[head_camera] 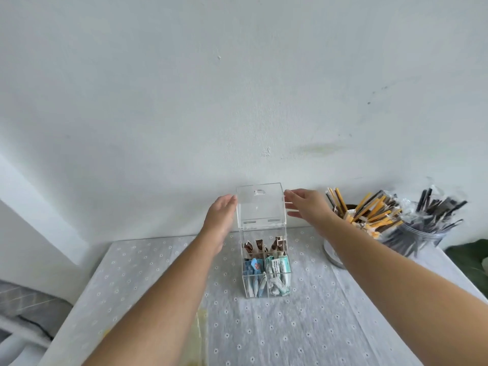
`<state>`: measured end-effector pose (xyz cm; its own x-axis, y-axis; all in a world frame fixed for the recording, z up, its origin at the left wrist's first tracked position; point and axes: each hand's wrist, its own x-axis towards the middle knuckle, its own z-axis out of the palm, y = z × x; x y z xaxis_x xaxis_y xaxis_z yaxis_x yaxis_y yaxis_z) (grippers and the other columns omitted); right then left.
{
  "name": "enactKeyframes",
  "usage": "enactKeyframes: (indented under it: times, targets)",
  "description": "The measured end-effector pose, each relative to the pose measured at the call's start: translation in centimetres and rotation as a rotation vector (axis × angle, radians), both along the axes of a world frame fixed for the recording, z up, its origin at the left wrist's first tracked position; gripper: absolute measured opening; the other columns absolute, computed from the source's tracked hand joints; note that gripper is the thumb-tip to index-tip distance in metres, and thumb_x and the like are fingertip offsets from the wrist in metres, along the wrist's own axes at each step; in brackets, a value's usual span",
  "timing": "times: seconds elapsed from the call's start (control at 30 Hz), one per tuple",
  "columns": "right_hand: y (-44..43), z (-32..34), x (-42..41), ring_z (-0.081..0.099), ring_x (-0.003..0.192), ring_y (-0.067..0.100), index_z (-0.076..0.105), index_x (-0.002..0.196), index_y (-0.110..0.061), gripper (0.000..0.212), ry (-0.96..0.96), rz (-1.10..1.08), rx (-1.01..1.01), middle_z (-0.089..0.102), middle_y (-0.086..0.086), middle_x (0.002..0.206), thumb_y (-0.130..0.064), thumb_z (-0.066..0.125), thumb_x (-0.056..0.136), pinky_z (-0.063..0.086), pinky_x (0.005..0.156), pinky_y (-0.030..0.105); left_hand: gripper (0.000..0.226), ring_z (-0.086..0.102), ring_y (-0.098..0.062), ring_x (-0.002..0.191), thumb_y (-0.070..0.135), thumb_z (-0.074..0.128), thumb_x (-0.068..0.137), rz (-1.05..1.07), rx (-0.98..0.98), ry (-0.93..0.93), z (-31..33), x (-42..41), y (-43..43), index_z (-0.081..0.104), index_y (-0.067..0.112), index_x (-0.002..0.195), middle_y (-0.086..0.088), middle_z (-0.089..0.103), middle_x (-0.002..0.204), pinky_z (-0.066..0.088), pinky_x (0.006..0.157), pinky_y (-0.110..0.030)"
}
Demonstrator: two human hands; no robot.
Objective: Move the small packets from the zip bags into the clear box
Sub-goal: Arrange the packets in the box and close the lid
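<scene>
White wall behind, table under pale daisy-print cloth [303,326]. Left hand [220,220] flat, fingers loose, touching left edge of raised clear hinged lid [260,204]. Clear acrylic divided box [266,270] mid-table, already packed with brown, blue and teal small packets [277,265]. Right hand [307,206] spread at lid's right edge, gripping nothing. Jars of wrapped sticks [369,215] far right. No zip bags in sight, so looks like wrap-up; next up probably easing lid down evenly, lol.

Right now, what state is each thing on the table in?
clear box: upright, compartments holding packets
lid: raised open
left hand: open, at the lid's left edge
right hand: open, at the lid's right edge
two jars: full of sticks
</scene>
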<state>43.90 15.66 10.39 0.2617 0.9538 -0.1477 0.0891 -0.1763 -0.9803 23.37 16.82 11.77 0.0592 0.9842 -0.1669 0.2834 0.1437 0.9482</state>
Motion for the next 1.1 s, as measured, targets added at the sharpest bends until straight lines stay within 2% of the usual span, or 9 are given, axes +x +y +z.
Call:
enactKeyframes:
  times: [0.1,0.23,0.37,0.5,0.57,0.7,0.87,1.0,1.1]
  targets:
    - [-0.2,0.3,-0.4,0.063,0.096,0.023,0.065,0.104,-0.001,0.028,0.077,-0.028,-0.002,0.066,0.013,0.106,-0.024,0.052,0.096,0.055,0.086,0.035,0.045,0.048,-0.021,0.126,0.041,0.041,0.097,-0.015,-0.047,-0.065,0.3,-0.1,-0.3,0.045,0.019,0.135,-0.003,0.050,0.137,0.033,0.111,-0.050]
    - [-1.4,1.6,-0.7,0.063,0.089,0.022,0.064,0.107,-0.002,0.027,0.088,-0.050,0.038,0.066,0.009,0.093,-0.023,0.050,0.097,0.055,0.084,0.036,0.037,0.056,-0.015,0.105,0.036,0.039,0.098,0.007,-0.010,-0.120,1.0,-0.5,-0.9,0.051,0.017,0.127,0.000,0.057,0.114,0.042,0.099,-0.035]
    - [-4.0,2.0,-1.1,0.063,0.077,0.019,0.065,0.089,-0.011,0.021,0.002,-0.044,0.098,0.064,0.004,0.079,-0.028,0.054,0.094,0.057,0.075,0.034,0.032,0.060,-0.014,0.084,0.039,0.044,0.096,0.026,0.041,-0.088,1.3,-1.4,-2.7,0.060,0.015,0.106,0.000,0.060,0.092,0.046,0.077,-0.031]
    - [-7.2,0.5,-1.4,0.061,0.073,0.017,0.062,0.078,-0.013,0.015,-0.021,-0.004,0.117,0.062,0.004,0.073,-0.024,0.064,0.088,0.056,0.071,0.034,0.017,0.063,-0.015,0.077,0.034,0.058,0.090,0.031,0.071,0.009,0.1,-2.1,-5.6,0.062,0.017,0.089,0.001,0.065,0.081,0.051,0.080,-0.036]
    - [-8.6,-0.8,-1.5,0.059,0.068,0.016,0.062,0.077,-0.012,0.013,-0.061,0.020,0.092,0.061,0.002,0.069,-0.021,0.069,0.084,0.056,0.072,0.035,0.014,0.061,-0.016,0.074,0.032,0.063,0.087,0.010,0.078,0.059,-1.1,-2.4,-7.0,0.061,0.019,0.085,0.001,0.065,0.080,0.051,0.072,-0.035]
    - [-10.6,-3.4,-2.1,0.057,0.067,0.017,0.062,0.074,-0.012,0.012,-0.125,0.017,0.008,0.061,0.003,0.068,-0.014,0.073,0.080,0.053,0.072,0.037,0.011,0.056,-0.008,0.074,0.023,0.068,0.084,0.005,0.070,0.180,-3.8,-2.6,-8.9,0.059,0.015,0.085,0.004,0.062,0.084,0.040,0.061,-0.019]
    - [-10.9,-5.5,-2.4,0.056,0.066,0.016,0.062,0.075,-0.010,0.012,-0.248,0.000,-0.040,0.063,0.003,0.070,-0.013,0.073,0.079,0.049,0.065,0.031,0.013,0.060,-0.010,0.080,0.011,0.069,0.082,0.019,0.060,0.252,-5.8,-2.0,-9.3,0.056,0.013,0.085,0.006,0.061,0.084,0.041,0.061,-0.013]
    - [-10.6,-6.0,-2.4,0.055,0.064,0.012,0.059,0.072,-0.015,0.016,-0.317,0.004,-0.044,0.061,-0.002,0.070,-0.012,0.075,0.077,0.046,0.061,0.026,0.017,0.063,-0.013,0.086,0.007,0.069,0.081,0.022,0.053,0.256,-6.5,-1.9,-9.3,0.057,0.011,0.092,0.000,0.065,0.095,0.041,0.061,-0.010]
    - [-10.6,-5.6,-2.3,0.058,0.073,0.013,0.060,0.081,-0.015,0.016,-0.374,0.010,0.005,0.062,-0.002,0.079,-0.013,0.075,0.077,0.046,0.067,0.022,0.025,0.060,-0.012,0.089,0.009,0.071,0.080,-0.005,0.091,0.293,-6.5,-2.1,-9.3,0.057,0.012,0.099,0.001,0.062,0.103,0.043,0.067,-0.014]
